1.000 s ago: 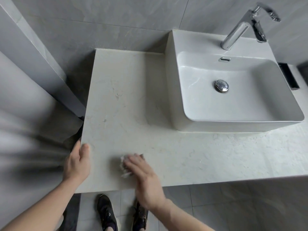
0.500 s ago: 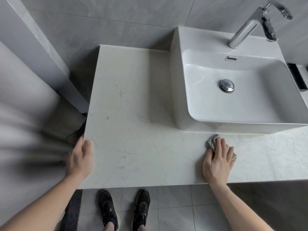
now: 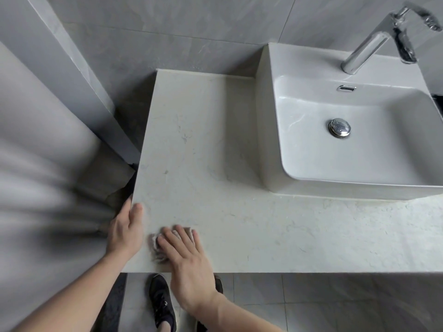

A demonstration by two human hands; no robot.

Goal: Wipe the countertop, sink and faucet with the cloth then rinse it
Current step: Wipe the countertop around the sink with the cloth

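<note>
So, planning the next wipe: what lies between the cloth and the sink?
Head view: only bare countertop lies between the cloth under the right hand and the sink.

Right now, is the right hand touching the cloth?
Touching. Head view: the right hand presses flat on the cloth, its fingers overlapping it on the countertop.
</note>
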